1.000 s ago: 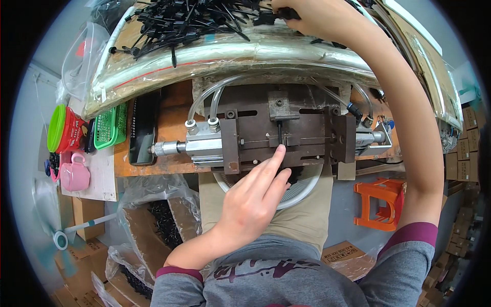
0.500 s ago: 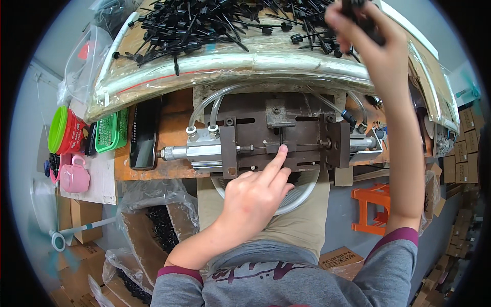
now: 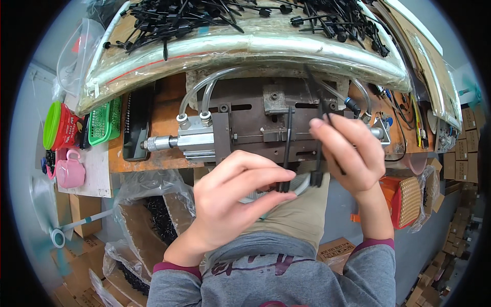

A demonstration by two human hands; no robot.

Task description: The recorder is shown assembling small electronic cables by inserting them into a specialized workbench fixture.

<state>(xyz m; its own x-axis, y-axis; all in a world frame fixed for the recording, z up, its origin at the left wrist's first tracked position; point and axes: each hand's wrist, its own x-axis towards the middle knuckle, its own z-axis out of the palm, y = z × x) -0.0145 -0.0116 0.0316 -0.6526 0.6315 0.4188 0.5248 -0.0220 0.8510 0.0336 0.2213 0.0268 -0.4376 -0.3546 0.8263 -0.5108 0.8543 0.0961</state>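
- Tie [image 3: 289, 138]: held over the near side of the jig [image 3: 250, 92], thin end pointing far, thicker end near; could not tell whether touching the jig.
- Pinched that thicker end between thumb and forefinger of the left hand [image 3: 220, 199], other fingers bent alongside.
- Gripped more ties [image 3: 316, 178] in the right hand [image 3: 355, 153], fingers curled in around them; too blurred to count.
- Held both hands apart, just beside each other.
- Saw a silver cylinder [image 3: 197, 147] at the jig's left end, clear tubes [image 3: 208, 95] curving far from it.
- Saw a left heap [image 3: 176, 20] and a right heap [image 3: 335, 20] of black ties on the far shelf [image 3: 245, 48].
- Noted a black tray [image 3: 136, 139], green basket [image 3: 102, 125], red tub [image 3: 65, 128] and pink cup [image 3: 70, 173] at left.
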